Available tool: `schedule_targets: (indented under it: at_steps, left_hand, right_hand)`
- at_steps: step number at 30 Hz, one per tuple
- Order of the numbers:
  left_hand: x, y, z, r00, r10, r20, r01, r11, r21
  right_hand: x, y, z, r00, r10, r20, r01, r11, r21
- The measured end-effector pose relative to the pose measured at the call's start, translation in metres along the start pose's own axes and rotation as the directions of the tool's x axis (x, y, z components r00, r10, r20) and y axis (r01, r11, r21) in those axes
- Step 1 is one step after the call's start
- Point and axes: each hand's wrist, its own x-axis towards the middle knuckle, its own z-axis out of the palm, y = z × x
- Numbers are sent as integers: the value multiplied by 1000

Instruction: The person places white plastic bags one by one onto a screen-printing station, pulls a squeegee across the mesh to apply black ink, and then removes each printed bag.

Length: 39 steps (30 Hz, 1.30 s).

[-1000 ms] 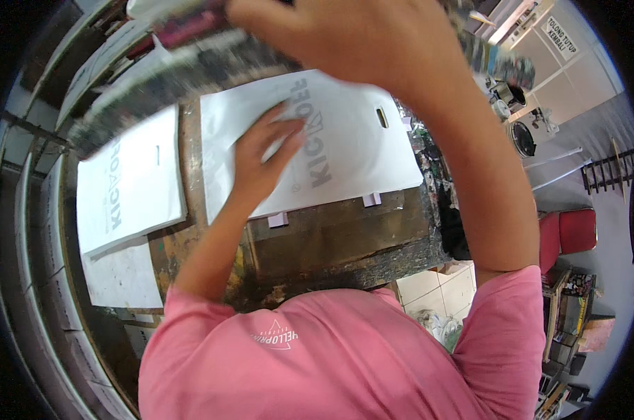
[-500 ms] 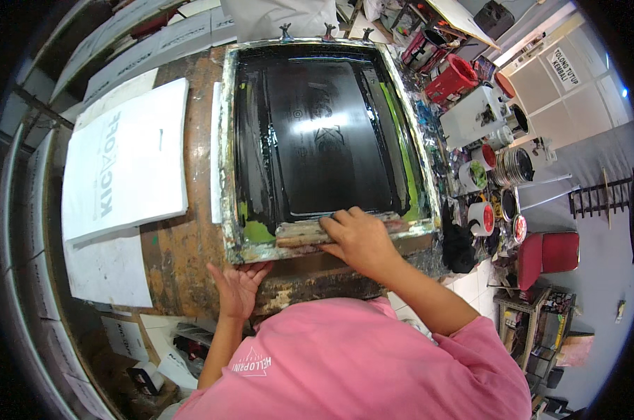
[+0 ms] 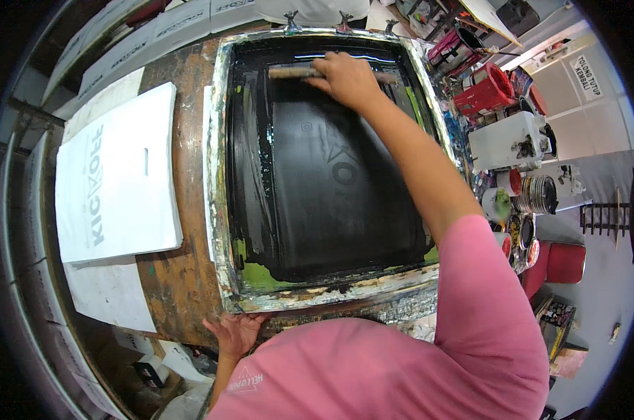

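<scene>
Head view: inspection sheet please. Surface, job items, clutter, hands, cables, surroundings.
Surface: brown table, stained.
Job's things: squeegee with wooden handle, at the far end inside the screen frame; black ink inside the frame; white stack to its left.
Clutter: red bucket, white container and tubs crowd the right side.
Right hand: grips the squeegee.
Left hand: at the frame's near edge; grip unclear.
Cables: nothing clearly seen.
Surroundings: shelving left, red chair right.

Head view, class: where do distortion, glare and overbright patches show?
Head view: fisheye distortion bows the screen frame; head view: black fills the corners; head view: a thin glint streaks the black ink near the right hand; head view: the white bag stack looks very bright, its print faint.
</scene>
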Motion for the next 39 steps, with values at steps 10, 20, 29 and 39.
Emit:
schedule_targets:
  at_steps: [10,20,29,39]
  left_hand:
    - [12,-4,-7,951,33,306,-30,999,-16]
    - [21,53,99,790,156,592,-138,988,-75]
    - [73,27,113,839,369,401,-36,-696,717]
    - [90,16,128,879,304,367,-43,-716,697]
  right_hand:
    - [-93,-104,-176,848,-57,527,-129,942,310]
    - [-180,-200,-287,995,96,-30,-97,994,-40]
    - [-70,-151,-336,917,-13,-400,-32,994,-105]
    - [-3,-168,-399,921,375,-105,-383,922,-64]
